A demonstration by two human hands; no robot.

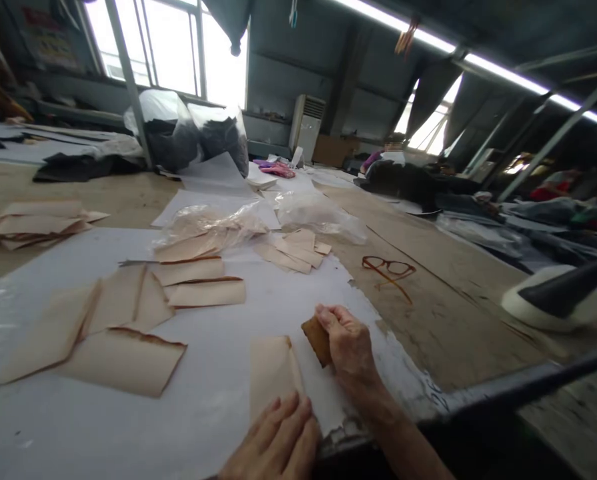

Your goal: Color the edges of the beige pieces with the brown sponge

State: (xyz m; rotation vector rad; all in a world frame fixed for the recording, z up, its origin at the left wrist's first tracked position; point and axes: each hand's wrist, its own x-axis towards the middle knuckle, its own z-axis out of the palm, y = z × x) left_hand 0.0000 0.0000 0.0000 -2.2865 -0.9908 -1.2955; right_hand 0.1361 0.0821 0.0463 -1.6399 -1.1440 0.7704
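Head view: beige piece (269, 367) partly under flat left hand (279, 443); right hand (351, 343) pinches brown piece (317, 342) beside.

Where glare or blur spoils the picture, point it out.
In the head view, the large window is blown out white and the ceiling lights glare; head view, too: the clear plastic glints, and the left hand looks slightly soft.
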